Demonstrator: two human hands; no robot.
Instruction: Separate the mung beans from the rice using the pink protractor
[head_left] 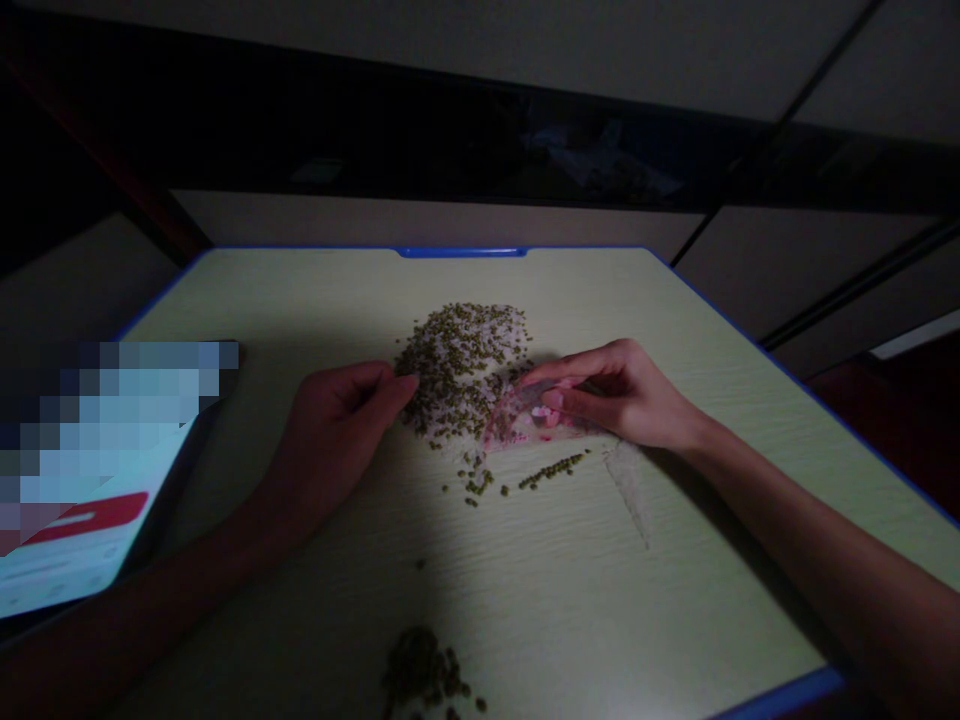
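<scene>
A mixed pile of small green beans and white grains (472, 330) lies on the table. At its left edge is my left hand (337, 425), thumb and fingers pinched together; whatever they hold is too small or hidden to make out. My right hand (611, 395) grips a see-through plastic bag with pink print (517, 425), which lies flat over the pile's right edge. Below the bag runs a short line of green beans (555, 470), with a few loose ones to its left. A separate heap of green beans (420, 665) sits near the front edge.
The pale table (315, 285) has a blue rim. A lit tablet or phone screen (75, 590) stands at the left, partly blurred out. Spilled white grains (628, 490) trail below my right wrist. Dark-fronted cabinets (450, 215) rise behind the table.
</scene>
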